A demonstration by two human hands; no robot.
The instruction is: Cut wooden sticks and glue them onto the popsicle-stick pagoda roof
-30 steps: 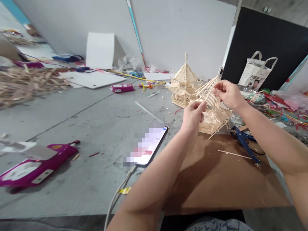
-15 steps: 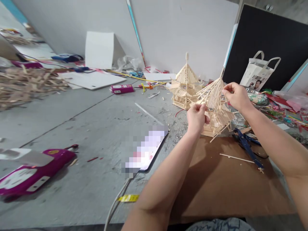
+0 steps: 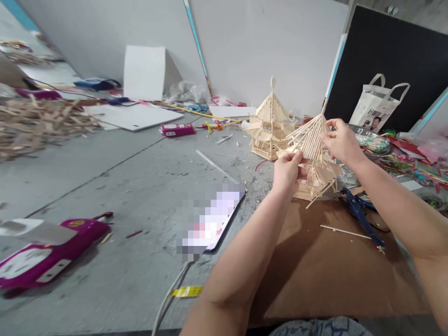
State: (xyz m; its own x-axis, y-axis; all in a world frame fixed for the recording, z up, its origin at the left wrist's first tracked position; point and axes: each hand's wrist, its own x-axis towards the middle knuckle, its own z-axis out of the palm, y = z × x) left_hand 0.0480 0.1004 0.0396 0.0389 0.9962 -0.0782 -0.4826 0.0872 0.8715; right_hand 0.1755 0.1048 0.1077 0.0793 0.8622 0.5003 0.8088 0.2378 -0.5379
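Observation:
A pavilion model built of thin wooden sticks [image 3: 313, 140] stands before me, with a pointed roof over a lower tier. My left hand [image 3: 289, 172] is closed in a pinch at the roof's lower front edge. On the right slope, below the peak, the fingers of my right hand [image 3: 339, 143] are closed against the roof sticks; their tips are partly hidden. Right of the model's base lies a dark blue glue gun [image 3: 362, 219], nozzle toward me. A loose thin stick [image 3: 345, 231] rests beside it on a brown board [image 3: 325, 275].
Behind stands a second stick pavilion [image 3: 270, 133]. Left of my forearm lies a phone [image 3: 217, 219] with a cable. A magenta power strip [image 3: 80, 233] is at the left, near a heap of wood sticks [image 3: 42, 123]. A bowl [image 3: 373, 142] and scraps crowd the right.
My right hand has shifted slightly down and left along the roof slope. My left hand has moved a little to the right, still at the lower edge.

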